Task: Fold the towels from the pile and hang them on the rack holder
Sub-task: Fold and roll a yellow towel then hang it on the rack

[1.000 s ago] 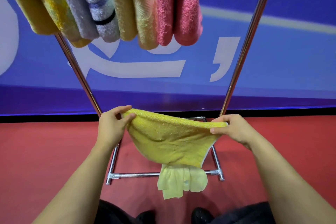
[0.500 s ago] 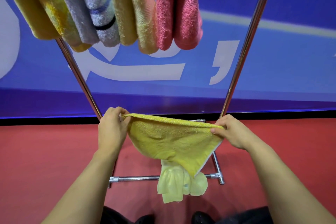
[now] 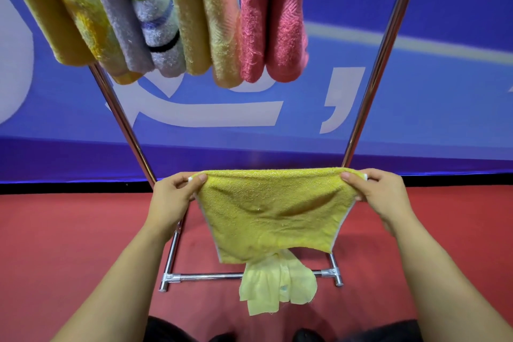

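A person's two bare forearms reach up from the bottom of the frame, holding a yellow towel [image 3: 273,209] stretched between them in the lower centre. The left hand [image 3: 173,197] pinches the towel's upper left corner, thumb on the near face and fingers curled behind. The right hand [image 3: 381,194] pinches the upper right corner the same way. Both are closed on the cloth.

The towel's top edge runs nearly level from left to right across the frame, pulled taut, so its long axis lies horizontal. The body of the towel hangs down from that edge and narrows toward the bottom. Below it dangles a paler yellow part [image 3: 277,286], bunched and loose; whether it is a separate cloth cannot be told.

Behind the towel stands a metal rack [image 3: 369,86], its two shiny poles slanting up toward the upper left and upper right, with a foot bar on the red floor [image 3: 69,230]. Along the top of the frame, left of centre, hang folded towels [image 3: 194,16] side by side: mustard, grey striped, tan and pink. A blue banner [image 3: 430,119] with white shapes fills the background.
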`<state>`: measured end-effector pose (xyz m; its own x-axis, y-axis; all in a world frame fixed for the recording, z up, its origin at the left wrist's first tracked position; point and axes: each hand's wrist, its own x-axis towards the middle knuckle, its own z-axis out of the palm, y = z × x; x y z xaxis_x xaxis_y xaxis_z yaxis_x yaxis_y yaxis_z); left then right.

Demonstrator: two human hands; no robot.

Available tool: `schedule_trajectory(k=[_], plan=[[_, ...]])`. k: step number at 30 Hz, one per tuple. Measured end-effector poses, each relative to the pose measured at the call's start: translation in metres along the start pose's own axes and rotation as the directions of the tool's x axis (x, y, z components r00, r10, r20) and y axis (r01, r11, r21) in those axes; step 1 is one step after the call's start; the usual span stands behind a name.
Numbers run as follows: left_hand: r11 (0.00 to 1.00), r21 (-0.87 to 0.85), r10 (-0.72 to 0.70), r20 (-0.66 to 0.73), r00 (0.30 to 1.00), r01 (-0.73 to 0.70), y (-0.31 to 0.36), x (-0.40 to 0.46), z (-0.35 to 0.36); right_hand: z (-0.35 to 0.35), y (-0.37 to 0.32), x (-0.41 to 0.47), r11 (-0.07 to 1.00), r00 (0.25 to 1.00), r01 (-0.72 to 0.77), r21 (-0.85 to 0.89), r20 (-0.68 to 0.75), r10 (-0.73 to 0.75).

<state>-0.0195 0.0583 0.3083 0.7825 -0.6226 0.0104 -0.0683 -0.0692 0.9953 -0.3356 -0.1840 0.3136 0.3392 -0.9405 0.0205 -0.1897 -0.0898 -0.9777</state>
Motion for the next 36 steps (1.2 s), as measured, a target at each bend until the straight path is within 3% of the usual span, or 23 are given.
schedule_trajectory(k=[3, 10, 16, 26, 33, 36], plan=[[1.000, -0.006, 0.016, -0.007, 1.000, -0.016, 0.002, 0.000, 0.001, -0.001, 0.003, 0.004, 0.994, 0.999, -0.042, 0.100, 0.009, 0.041], [1.000, -0.009, 0.011, -0.160, 0.987, -0.012, 0.003, 0.005, -0.006, 0.000, 0.004, 0.007, 0.989, 0.999, -0.050, 0.140, 0.010, 0.049], [1.000, -0.013, 0.003, -0.158, 0.987, -0.005, 0.004, 0.007, -0.004, 0.006, -0.007, 0.000, 0.993, 0.998, -0.002, 0.116, -0.055, 0.009], [0.997, -0.039, 0.054, -0.151, 0.987, -0.061, 0.004, 0.006, -0.001, 0.007, -0.011, -0.003, 0.977, 0.999, -0.028, 0.211, -0.037, 0.037], [0.994, -0.063, -0.098, -0.198, 0.975, 0.087, -0.007, 0.010, 0.001, 0.016, -0.003, -0.002, 0.939, 0.968, -0.226, 0.257, -0.046, 0.246], [0.972, -0.164, -0.201, -0.226, 0.953, 0.166, -0.005, 0.007, 0.007, 0.026, -0.005, -0.004, 0.932, 0.954, -0.261, 0.253, -0.079, 0.288]])
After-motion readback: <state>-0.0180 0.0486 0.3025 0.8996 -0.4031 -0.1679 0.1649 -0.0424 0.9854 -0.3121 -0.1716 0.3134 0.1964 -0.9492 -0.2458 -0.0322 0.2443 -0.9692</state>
